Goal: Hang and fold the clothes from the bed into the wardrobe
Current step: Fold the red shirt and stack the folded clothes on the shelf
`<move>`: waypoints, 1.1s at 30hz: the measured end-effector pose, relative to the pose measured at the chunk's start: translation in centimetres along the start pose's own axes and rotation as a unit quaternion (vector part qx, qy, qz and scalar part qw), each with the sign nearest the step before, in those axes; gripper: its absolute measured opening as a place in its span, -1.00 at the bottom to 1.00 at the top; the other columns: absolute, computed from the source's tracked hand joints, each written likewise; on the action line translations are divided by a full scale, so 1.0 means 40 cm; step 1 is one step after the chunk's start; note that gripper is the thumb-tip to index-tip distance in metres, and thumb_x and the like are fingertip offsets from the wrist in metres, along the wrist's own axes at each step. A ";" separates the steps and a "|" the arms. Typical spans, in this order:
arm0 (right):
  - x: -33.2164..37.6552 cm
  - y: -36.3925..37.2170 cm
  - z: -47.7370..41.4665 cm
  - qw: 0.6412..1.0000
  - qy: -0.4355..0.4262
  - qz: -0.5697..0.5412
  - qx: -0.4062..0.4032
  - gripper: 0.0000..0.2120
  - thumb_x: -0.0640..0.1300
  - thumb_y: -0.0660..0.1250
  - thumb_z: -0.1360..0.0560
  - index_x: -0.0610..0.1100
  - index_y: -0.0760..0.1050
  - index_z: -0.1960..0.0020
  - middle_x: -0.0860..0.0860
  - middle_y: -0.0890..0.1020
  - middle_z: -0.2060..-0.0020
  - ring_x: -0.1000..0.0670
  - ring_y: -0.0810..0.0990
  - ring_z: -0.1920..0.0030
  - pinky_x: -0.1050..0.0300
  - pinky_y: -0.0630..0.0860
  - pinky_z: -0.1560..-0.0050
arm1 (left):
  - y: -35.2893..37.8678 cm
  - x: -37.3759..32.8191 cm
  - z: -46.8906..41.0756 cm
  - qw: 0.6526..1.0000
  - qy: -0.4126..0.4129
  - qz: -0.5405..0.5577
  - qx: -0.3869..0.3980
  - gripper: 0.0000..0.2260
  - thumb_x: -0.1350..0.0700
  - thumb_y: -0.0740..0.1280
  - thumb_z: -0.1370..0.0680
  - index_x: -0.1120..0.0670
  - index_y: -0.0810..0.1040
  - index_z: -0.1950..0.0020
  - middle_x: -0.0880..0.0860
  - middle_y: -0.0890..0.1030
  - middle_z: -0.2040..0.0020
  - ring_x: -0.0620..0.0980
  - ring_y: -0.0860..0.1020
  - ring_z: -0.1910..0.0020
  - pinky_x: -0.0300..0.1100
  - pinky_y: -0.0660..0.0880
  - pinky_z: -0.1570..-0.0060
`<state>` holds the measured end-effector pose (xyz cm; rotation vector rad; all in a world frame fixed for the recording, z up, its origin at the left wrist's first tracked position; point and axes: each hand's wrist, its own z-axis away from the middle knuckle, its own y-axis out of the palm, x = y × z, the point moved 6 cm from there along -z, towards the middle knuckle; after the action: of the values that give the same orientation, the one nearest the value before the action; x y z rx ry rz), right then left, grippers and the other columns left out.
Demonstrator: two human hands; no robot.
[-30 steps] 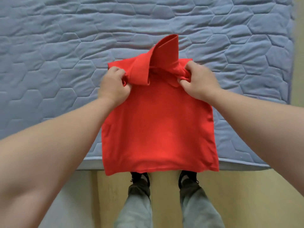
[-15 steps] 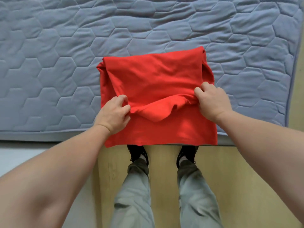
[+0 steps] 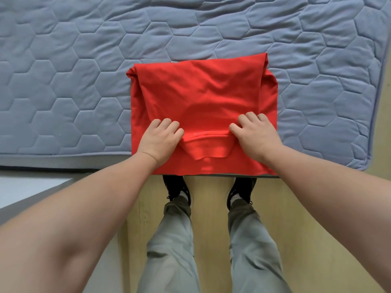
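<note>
A red shirt (image 3: 201,96) lies folded into a rough square at the near edge of the bed, its top half doubled over toward me. The collar end forms a flap between my hands. My left hand (image 3: 160,139) grips the folded layer at its left side, fingers curled into the cloth. On the flap's right side my right hand (image 3: 255,135) holds the same layer, fingers curled. The shirt's lower edge hangs just over the mattress edge.
The grey-blue quilted mattress (image 3: 84,70) fills the upper view, its corner at the right (image 3: 364,163). My legs and dark shoes (image 3: 177,191) stand on a wooden floor (image 3: 306,218) below. A pale surface (image 3: 25,187) lies at the lower left.
Both hands have pulled the shirt's upper part down toward me, folding it over the lower half; the raised collar now lies flat near the mattress edge.
</note>
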<state>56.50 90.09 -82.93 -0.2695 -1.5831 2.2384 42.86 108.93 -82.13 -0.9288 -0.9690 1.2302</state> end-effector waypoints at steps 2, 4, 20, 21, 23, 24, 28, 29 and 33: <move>0.016 -0.003 0.002 1.000 -0.018 -0.010 -0.001 -0.82 -0.21 0.38 -0.41 -0.16 0.52 -0.01 -0.17 0.56 0.14 -0.23 0.53 0.09 -0.10 0.38 0.13 | 0.005 -0.001 -0.002 1.000 0.014 0.013 0.012 -0.85 0.25 0.20 -0.51 0.09 0.54 0.04 0.12 0.58 0.05 0.18 0.53 0.11 0.05 0.42 0.14; 0.033 -0.009 0.008 0.999 -0.042 -0.027 -0.004 -0.79 -0.13 0.42 -0.34 -0.17 0.50 0.07 -0.15 0.57 0.20 -0.22 0.54 0.16 -0.07 0.40 0.18 | 0.012 0.004 0.011 0.999 0.027 0.033 0.013 -0.85 0.28 0.27 -0.45 0.10 0.55 0.05 0.15 0.56 0.09 0.19 0.52 0.15 0.03 0.42 0.17; -0.152 -0.054 -0.054 0.801 0.415 -0.408 -0.140 -0.67 0.11 0.28 -0.54 -0.11 0.47 -0.15 -0.16 0.53 -0.14 -0.21 0.49 -0.21 -0.12 0.40 -0.27 | -0.012 0.232 -0.030 0.706 -0.570 0.401 -0.124 -0.62 -0.15 0.24 -0.62 0.17 0.49 -0.16 0.19 0.55 -0.19 0.21 0.50 -0.22 0.00 0.36 -0.20; -0.186 -0.045 -0.065 0.752 0.472 -0.436 -0.144 -0.61 0.19 0.26 -0.55 -0.10 0.46 -0.17 -0.14 0.54 -0.18 -0.18 0.48 -0.25 -0.06 0.38 -0.29 | -0.003 0.254 -0.041 0.655 -0.614 0.423 -0.125 -0.55 -0.23 0.22 -0.61 0.16 0.48 -0.19 0.17 0.56 -0.22 0.19 0.51 -0.24 -0.03 0.37 -0.19; -0.236 -0.019 -0.094 0.666 0.531 -0.509 -0.123 -0.51 0.29 0.25 -0.55 -0.10 0.49 -0.20 -0.09 0.59 -0.17 -0.14 0.54 -0.24 0.03 0.41 -0.22 | 0.023 0.285 -0.071 0.595 -0.653 0.460 -0.095 -0.43 -0.35 0.18 -0.57 0.12 0.49 -0.26 0.12 0.57 -0.28 0.16 0.53 -0.27 -0.05 0.40 -0.22; -0.243 -0.004 -0.118 0.628 0.524 -0.566 -0.102 -0.50 0.30 0.27 -0.54 -0.09 0.53 -0.22 -0.04 0.63 -0.11 -0.12 0.58 -0.19 0.06 0.46 -0.15 | 0.037 0.294 -0.092 0.583 -0.648 0.485 -0.072 -0.38 -0.38 0.17 -0.55 0.10 0.49 -0.33 0.10 0.57 -0.31 0.15 0.52 -0.29 -0.05 0.40 -0.26; -0.248 0.026 -0.200 0.635 0.456 -0.622 -0.028 -0.65 0.18 0.36 -0.52 -0.04 0.53 -0.16 -0.04 0.60 0.00 -0.07 0.56 -0.02 0.05 0.52 -0.03 | 0.067 0.318 -0.162 0.567 -0.596 0.565 -0.066 -0.42 -0.25 0.28 -0.58 0.10 0.44 -0.46 0.04 0.54 -0.38 0.08 0.51 -0.32 -0.11 0.42 -0.32; -0.262 0.024 -0.216 0.654 0.454 -0.604 -0.041 -0.68 0.14 0.34 -0.55 -0.06 0.54 -0.15 -0.08 0.60 -0.02 -0.08 0.56 -0.02 0.00 0.54 -0.10 | 0.065 0.331 -0.176 0.573 -0.589 0.565 -0.076 -0.44 -0.21 0.29 -0.59 0.09 0.43 -0.48 0.03 0.53 -0.38 0.06 0.51 -0.33 -0.12 0.42 -0.33; -0.314 -0.019 -0.258 0.658 0.457 -0.584 -0.129 -0.64 0.08 0.26 -0.62 -0.19 0.58 -0.20 -0.07 0.64 -0.07 -0.01 0.57 -0.04 0.06 0.54 -0.20 | 0.040 0.395 -0.226 0.602 -0.564 0.552 -0.118 -0.50 -0.12 0.27 -0.63 0.09 0.39 -0.50 0.03 0.51 -0.39 0.00 0.50 -0.32 -0.14 0.40 -0.38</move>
<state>71.85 94.01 -86.59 -0.2592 -0.9366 0.6257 52.12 124.37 -85.21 -0.8970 -1.6037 3.0556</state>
